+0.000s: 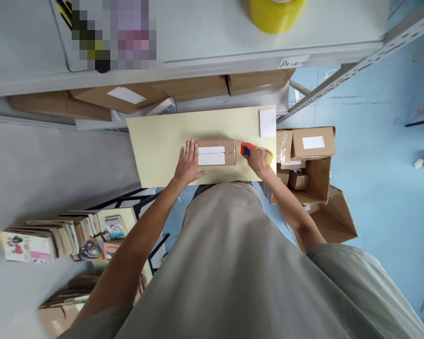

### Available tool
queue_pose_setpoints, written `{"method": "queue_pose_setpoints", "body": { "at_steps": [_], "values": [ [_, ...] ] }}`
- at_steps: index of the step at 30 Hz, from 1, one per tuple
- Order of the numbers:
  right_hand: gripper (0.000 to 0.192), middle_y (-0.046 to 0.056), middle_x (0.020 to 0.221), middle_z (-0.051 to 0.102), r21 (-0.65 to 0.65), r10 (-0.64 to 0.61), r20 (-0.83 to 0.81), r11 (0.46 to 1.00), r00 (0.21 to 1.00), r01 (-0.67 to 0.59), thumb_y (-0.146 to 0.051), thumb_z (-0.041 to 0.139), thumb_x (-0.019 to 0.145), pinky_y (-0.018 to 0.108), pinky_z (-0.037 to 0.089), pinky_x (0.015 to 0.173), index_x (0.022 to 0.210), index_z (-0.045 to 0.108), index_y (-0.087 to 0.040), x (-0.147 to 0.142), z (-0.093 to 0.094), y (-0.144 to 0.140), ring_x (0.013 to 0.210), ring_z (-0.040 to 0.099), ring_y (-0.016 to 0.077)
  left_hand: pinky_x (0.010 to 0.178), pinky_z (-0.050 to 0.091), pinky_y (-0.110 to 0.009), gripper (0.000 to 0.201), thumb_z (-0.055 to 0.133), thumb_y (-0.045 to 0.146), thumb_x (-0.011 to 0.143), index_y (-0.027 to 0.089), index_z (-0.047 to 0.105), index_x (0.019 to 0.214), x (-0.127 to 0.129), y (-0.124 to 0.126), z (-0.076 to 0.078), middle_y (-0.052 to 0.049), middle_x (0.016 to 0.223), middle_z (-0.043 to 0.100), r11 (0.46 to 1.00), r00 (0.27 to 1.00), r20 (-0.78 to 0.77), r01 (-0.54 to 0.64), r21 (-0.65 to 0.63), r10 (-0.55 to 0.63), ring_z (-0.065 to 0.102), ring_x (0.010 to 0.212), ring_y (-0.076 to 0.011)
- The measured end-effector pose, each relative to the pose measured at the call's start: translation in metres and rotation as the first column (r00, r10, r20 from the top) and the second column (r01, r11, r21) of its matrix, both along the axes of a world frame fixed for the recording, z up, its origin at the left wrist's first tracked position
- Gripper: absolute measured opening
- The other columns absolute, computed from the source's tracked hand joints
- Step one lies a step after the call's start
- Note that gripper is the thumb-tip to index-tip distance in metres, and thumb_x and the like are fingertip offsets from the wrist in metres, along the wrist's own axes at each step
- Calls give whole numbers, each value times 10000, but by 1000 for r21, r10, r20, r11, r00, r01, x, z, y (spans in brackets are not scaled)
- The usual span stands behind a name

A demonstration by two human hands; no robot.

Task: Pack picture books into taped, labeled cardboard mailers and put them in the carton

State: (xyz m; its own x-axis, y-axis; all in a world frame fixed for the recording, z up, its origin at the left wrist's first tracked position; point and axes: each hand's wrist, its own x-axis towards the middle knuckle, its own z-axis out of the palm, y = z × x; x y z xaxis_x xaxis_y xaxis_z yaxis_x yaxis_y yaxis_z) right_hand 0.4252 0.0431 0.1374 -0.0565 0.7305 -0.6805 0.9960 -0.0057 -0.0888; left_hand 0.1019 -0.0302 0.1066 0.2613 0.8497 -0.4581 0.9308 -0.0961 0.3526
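A small cardboard box (217, 160) with white labels on top lies on the cream board (162, 141) in front of me. Clear tape shows across its right end. My left hand (188, 162) rests flat against the box's left end, fingers stretched out and thumb spread. Just right of the box, apart from it, my right hand (259, 162) is wrapped round a tape dispenser (246, 148) with a red and blue front. A yellow rim, perhaps the tape roll, shows past the hand. The dispenser's handle is hidden in my grip.
White paper (267, 123) lies at the board's back right. Above is a grey shelf (212, 42) bearing a yellow tape roll (276, 14). Cardboard boxes (313, 143) stand at the board's right. Stacked books (61, 238) are on the left.
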Motion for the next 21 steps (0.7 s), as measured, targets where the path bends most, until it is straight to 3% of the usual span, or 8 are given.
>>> {"method": "queue_pose_setpoints", "body": {
  "at_steps": [7,10,13,16,19,21],
  "values": [
    [474,308,1324,859,71,-251,-35,965,967,253,-467,604,1236,388,591,952,1416,734,-48,2,45,-32,1254,858,388,1506,71,-776,1308,943,593,919,-47,323,1877,-9,-3,-2,-436,1946,76,998,998,-21,62,27,-61,22,1874,-553],
    [485,287,1290,869,127,-288,-72,947,955,295,-503,568,1248,404,579,886,1471,707,-95,-10,73,-29,1190,869,404,1505,78,-786,1282,946,584,924,-30,347,1877,-6,-4,-1,-429,1939,106,992,993,-55,110,57,-107,74,1866,-569],
    [515,261,1243,874,231,-261,-142,929,955,288,-555,553,1245,410,557,839,1494,683,-124,-24,106,-12,1145,864,422,1505,79,-805,1272,825,720,1014,-36,298,1890,14,7,8,-430,1927,167,977,988,36,144,155,-152,129,1860,-568],
    [496,242,1237,870,415,-153,-236,877,960,242,-570,564,1233,398,544,848,1453,687,-143,-39,142,19,1131,844,424,1520,52,-786,1341,711,825,1066,-6,114,1933,48,41,36,-406,1953,110,908,946,203,161,387,-254,66,1872,-531],
    [471,255,1281,853,625,-6,-299,754,954,201,-548,549,1225,410,552,921,1411,692,-140,-58,176,63,1157,808,419,1523,-18,-775,1426,709,855,1057,81,-96,1944,76,94,82,-340,1986,-64,806,903,298,82,586,-309,-97,1870,-496],
    [446,253,1283,848,720,69,-299,671,952,177,-514,522,1223,440,556,1003,1394,696,-140,-71,194,96,1169,785,407,1532,-46,-736,1441,718,838,1063,121,-179,1933,81,131,112,-292,1984,-181,778,898,344,-3,629,-275,-187,1861,-467]
  ]
}}
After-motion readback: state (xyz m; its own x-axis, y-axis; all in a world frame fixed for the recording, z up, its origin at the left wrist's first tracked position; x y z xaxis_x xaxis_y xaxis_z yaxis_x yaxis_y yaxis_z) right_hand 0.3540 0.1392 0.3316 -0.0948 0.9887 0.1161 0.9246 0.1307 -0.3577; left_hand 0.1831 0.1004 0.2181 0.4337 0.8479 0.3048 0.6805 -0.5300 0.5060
